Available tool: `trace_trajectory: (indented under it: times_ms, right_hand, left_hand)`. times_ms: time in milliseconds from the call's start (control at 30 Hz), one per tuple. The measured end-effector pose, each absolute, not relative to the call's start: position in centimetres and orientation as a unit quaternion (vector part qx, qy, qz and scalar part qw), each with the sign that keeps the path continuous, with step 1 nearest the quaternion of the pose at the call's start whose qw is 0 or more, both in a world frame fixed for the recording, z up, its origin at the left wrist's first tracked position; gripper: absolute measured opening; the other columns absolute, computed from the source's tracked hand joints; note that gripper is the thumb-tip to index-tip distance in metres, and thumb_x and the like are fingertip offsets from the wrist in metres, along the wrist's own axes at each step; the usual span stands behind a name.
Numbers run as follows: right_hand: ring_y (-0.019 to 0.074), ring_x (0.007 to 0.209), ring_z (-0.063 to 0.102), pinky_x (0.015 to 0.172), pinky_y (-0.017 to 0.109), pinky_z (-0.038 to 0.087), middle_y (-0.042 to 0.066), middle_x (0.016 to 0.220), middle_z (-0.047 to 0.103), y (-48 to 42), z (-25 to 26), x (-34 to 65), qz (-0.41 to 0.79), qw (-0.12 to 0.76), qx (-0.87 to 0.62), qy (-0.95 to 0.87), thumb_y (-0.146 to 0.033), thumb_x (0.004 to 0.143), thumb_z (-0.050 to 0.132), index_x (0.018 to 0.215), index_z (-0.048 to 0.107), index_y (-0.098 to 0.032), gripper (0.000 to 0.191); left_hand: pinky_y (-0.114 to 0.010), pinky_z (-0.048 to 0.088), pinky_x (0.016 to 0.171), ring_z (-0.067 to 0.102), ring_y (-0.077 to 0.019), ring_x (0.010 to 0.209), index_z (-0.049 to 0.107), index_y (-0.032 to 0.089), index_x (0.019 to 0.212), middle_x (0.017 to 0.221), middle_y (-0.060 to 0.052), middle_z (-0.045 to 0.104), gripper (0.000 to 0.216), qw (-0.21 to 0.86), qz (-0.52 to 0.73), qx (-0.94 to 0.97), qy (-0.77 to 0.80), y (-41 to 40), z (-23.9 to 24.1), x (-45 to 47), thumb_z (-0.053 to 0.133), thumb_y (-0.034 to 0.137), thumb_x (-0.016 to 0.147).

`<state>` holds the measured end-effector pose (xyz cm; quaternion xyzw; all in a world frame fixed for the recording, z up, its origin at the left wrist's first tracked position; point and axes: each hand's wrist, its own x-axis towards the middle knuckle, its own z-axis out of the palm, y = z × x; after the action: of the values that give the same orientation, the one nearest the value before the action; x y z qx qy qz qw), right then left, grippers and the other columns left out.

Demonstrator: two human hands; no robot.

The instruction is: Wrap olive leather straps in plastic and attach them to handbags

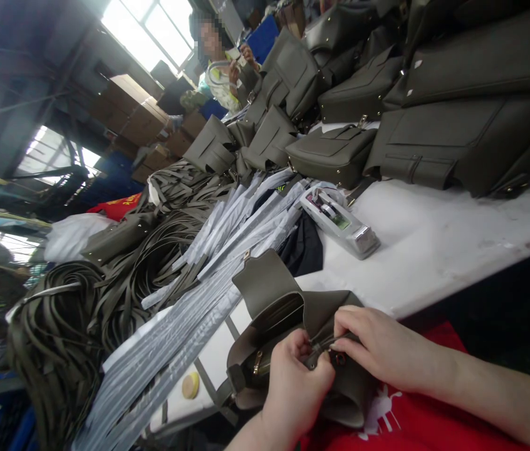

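Observation:
An olive-grey handbag rests at the table's near edge, against a red garment, with its flap thrown back and its mouth open. My left hand pinches the bag near its inner edge, where a zip and small metal fittings show. Close beside it, my right hand closes its thumb and fingers on a narrow strap-like part of the same bag. The exact piece between the fingertips is partly hidden. A small yellow round item lies left of the bag.
Many similar bags are heaped along the table's far side. Long straps and plastic-wrapped strips cover the left. A silver tape dispenser-like box stands on the white table. Another person handles a bag at the back.

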<state>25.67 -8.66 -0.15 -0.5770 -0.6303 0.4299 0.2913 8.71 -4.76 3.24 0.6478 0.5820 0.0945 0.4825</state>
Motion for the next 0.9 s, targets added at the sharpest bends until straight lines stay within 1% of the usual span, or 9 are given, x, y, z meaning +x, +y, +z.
trace_trajectory:
  times_ms: [133, 233, 333, 467, 633, 733, 800, 867, 900]
  right_hand:
    - [0.0202, 0.081, 0.059, 0.073, 0.034, 0.042, 0.003, 0.086, 0.061, -8.5, -0.5, 25.3, 0.414, 0.286, -0.583, -0.638, -0.012, 0.092, 0.052, 0.08, 0.053, -0.018, 0.014]
    - [0.0203, 0.082, 0.059, 0.074, 0.034, 0.041, 0.004, 0.087, 0.059, -8.7, -0.6, 25.1, 0.403, 0.282, -0.586, -0.644, -0.01, 0.093, 0.05, 0.081, 0.051, -0.018, 0.015]
    - [0.0199, 0.081, 0.058, 0.073, 0.034, 0.042, 0.003, 0.086, 0.058, -9.2, -0.8, 25.1, 0.405, 0.284, -0.586, -0.641, -0.01, 0.093, 0.05, 0.08, 0.05, -0.019, 0.015]
    - [0.0186, 0.081, 0.059, 0.074, 0.033, 0.044, 0.002, 0.087, 0.06, -9.9, -1.0, 25.0, 0.418, 0.3, -0.571, -0.64, -0.012, 0.093, 0.049, 0.082, 0.051, -0.019, 0.014]
    - [0.0201, 0.08, 0.059, 0.074, 0.035, 0.044, 0.003, 0.085, 0.06, -10.1, -1.5, 24.3, 0.366, 0.291, -0.602, -0.647, -0.012, 0.093, 0.045, 0.082, 0.051, -0.02, 0.015]
    - [0.02, 0.079, 0.06, 0.072, 0.035, 0.044, 0.003, 0.084, 0.061, -9.8, -1.5, 24.4, 0.345, 0.3, -0.612, -0.646, -0.013, 0.093, 0.047, 0.081, 0.051, -0.021, 0.015]
    - [0.0194, 0.079, 0.06, 0.071, 0.033, 0.045, 0.002, 0.084, 0.062, -9.3, -1.2, 25.1, 0.354, 0.308, -0.602, -0.646, -0.017, 0.093, 0.049, 0.081, 0.052, -0.021, 0.014]
    - [0.0187, 0.078, 0.061, 0.07, 0.031, 0.046, 0.001, 0.082, 0.064, -8.7, -0.7, 26.1, 0.371, 0.305, -0.594, -0.645, -0.024, 0.094, 0.053, 0.08, 0.054, -0.021, 0.014]
    - [0.0184, 0.076, 0.061, 0.069, 0.031, 0.046, 0.001, 0.081, 0.065, -8.3, -0.4, 26.6, 0.376, 0.299, -0.596, -0.643, -0.026, 0.093, 0.054, 0.079, 0.055, -0.022, 0.015]
  left_hand:
    - [-0.022, 0.037, 0.054, 0.055, -0.0152, 0.063, 0.057, 0.016, 0.069, 0.065, -0.001, 0.059, 0.004, 0.439, 0.09, 0.676, 0.585, -5.0, 2.7, 8.4, 0.06, 0.016, 0.072]
    - [-0.022, 0.038, 0.054, 0.056, -0.0158, 0.064, 0.057, 0.017, 0.07, 0.065, -0.001, 0.061, 0.006, 0.434, 0.099, 0.687, 0.575, -5.3, 2.4, 8.3, 0.062, 0.016, 0.074]
    - [-0.022, 0.042, 0.056, 0.06, -0.0173, 0.067, 0.06, 0.016, 0.074, 0.07, -0.002, 0.066, 0.003, 0.46, 0.111, 0.675, 0.566, -5.5, 2.5, 8.5, 0.061, 0.014, 0.073]
    - [-0.024, 0.048, 0.063, 0.064, -0.0202, 0.075, 0.064, 0.015, 0.083, 0.078, -0.004, 0.07, 0.015, 0.502, 0.13, 0.655, 0.55, -5.5, 3.1, 9.0, 0.058, 0.009, 0.071]
    - [-0.022, 0.042, 0.058, 0.061, -0.018, 0.07, 0.061, 0.016, 0.076, 0.072, -0.001, 0.066, 0.012, 0.462, 0.123, 0.685, 0.55, -5.5, 2.7, 8.9, 0.056, 0.008, 0.07]
    - [-0.023, 0.038, 0.057, 0.057, -0.0164, 0.066, 0.058, 0.018, 0.072, 0.067, 0.001, 0.061, 0.01, 0.411, 0.122, 0.716, 0.551, -5.3, 2.4, 8.8, 0.057, 0.009, 0.07]
    - [-0.024, 0.038, 0.057, 0.055, -0.0164, 0.064, 0.058, 0.019, 0.072, 0.067, 0.001, 0.06, 0.008, 0.392, 0.124, 0.736, 0.538, -4.6, 2.9, 8.8, 0.061, 0.011, 0.071]
    - [-0.025, 0.041, 0.06, 0.057, -0.018, 0.066, 0.062, 0.019, 0.077, 0.07, -0.001, 0.064, 0.003, 0.42, 0.111, 0.748, 0.502, -3.7, 4.1, 8.4, 0.064, 0.021, 0.078]
    - [-0.026, 0.043, 0.064, 0.059, -0.0192, 0.07, 0.065, 0.019, 0.081, 0.075, -0.003, 0.067, 0.012, 0.444, 0.103, 0.75, 0.48, -3.1, 5.0, 7.9, 0.061, 0.029, 0.085]
